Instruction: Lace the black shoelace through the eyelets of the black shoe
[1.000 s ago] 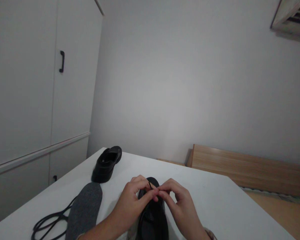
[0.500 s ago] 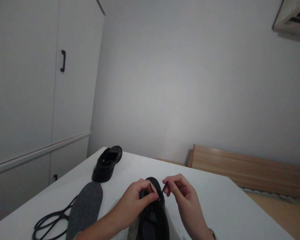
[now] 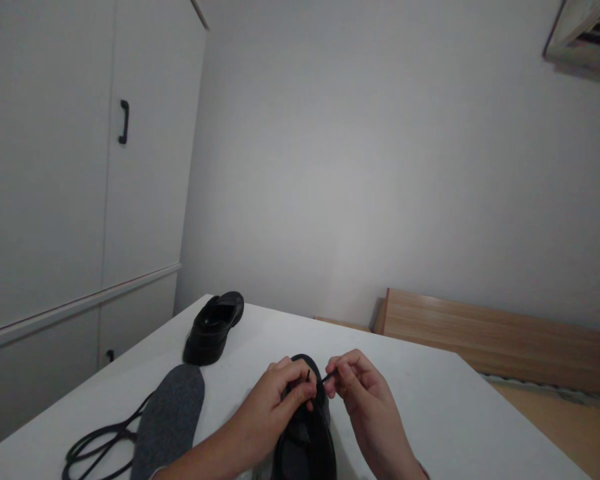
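A black shoe (image 3: 307,447) lies on the white table (image 3: 430,413) right in front of me, toe pointing away. My left hand (image 3: 275,407) rests on the shoe's upper, fingers pinched on one end of its thin black shoelace (image 3: 309,377). My right hand (image 3: 363,393) hovers just right of the toe, thumb and forefinger pinched on the other lace end. The two hands are a few centimetres apart over the shoe's front.
A second black shoe (image 3: 214,328) sits at the table's far left corner. A grey insole (image 3: 173,417) and a loose black lace (image 3: 100,447) lie at left. White cupboards (image 3: 80,167) stand to the left, a wooden bed frame (image 3: 495,337) behind right.
One second ago both hands met fingertip to fingertip over the shoe. They have drawn slightly apart, each with a lace end; the right hand dipped a little since half a second ago.
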The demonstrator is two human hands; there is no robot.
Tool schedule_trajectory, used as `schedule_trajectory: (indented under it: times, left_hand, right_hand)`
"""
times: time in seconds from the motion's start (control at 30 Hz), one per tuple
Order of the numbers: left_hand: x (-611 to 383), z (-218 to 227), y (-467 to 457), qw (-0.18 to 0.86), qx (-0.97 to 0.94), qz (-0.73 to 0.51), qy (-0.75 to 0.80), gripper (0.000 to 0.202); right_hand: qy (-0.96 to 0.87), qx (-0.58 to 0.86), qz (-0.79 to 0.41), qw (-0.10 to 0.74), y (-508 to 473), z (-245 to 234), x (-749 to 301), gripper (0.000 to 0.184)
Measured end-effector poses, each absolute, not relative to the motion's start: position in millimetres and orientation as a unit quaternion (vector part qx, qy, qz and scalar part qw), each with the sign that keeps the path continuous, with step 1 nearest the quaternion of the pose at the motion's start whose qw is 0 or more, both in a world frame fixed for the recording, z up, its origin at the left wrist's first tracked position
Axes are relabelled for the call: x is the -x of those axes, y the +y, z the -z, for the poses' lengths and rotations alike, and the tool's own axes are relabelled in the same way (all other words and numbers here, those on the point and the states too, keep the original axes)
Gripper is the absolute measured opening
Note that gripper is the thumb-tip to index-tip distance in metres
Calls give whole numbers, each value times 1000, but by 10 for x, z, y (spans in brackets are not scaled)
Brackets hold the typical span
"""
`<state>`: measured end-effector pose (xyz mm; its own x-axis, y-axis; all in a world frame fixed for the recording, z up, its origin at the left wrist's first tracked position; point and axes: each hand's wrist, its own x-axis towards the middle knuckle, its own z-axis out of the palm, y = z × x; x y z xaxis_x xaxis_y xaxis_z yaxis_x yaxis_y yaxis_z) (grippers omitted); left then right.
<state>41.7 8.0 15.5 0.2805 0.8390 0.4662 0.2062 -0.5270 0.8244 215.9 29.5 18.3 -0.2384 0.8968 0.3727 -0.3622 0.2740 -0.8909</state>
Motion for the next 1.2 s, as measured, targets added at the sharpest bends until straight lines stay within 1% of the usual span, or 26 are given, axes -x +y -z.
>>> schedule_trajectory:
  times: [0.1,0.17,0.23,0.4,0.57,0.63,0.7,0.77,0.9,1.03,1.1,1.2]
  left_hand:
    - [-409,-165,95,392,-696,-497,337,24]
    - [-403,-169,116,445,-666,-506,320,24]
    - [-395,-163,141,475,-645,-507,320,25]
    - [-378,-118,178,492,-624,-494,354,21]
    - [-400,-104,145,487,-615,-502,363,17]
    - [-411,-116,107,452,-636,-501,374,11]
    - [-422,-123,61,385,-669,-503,388,6]
    - [-432,-114,22,308,-705,-505,391,10]
    - [-465,-47,1,161,-771,-508,348,22]
    - [-520,9,21,18,-796,-514,318,25]
    - [-541,16,27,-26,-798,-511,318,25]
    - [-554,11,29,-66,-802,-501,318,24]
  right_hand:
    - [-580,200,-571,547,276,-207,-2178,28]
    - [-615,192,-573,506,277,-216,-2220,29]
    - [-650,203,-568,463,291,-217,-2271,31]
    - [-692,246,-544,407,310,-206,-2334,38]
    - [-720,259,-535,357,259,-210,-2311,39]
    - [-731,271,-508,367,244,-224,-2297,39]
    - [-739,286,-456,406,241,-237,-2277,37]
    - [-739,291,-427,433,247,-236,-2249,34]
    - [-732,299,-451,413,273,-175,-2187,33]
    - [-740,314,-431,411,296,-105,-2152,34]
    - [-741,313,-433,408,301,-97,-2149,34]
    - [-731,317,-452,400,310,-122,-2161,35]
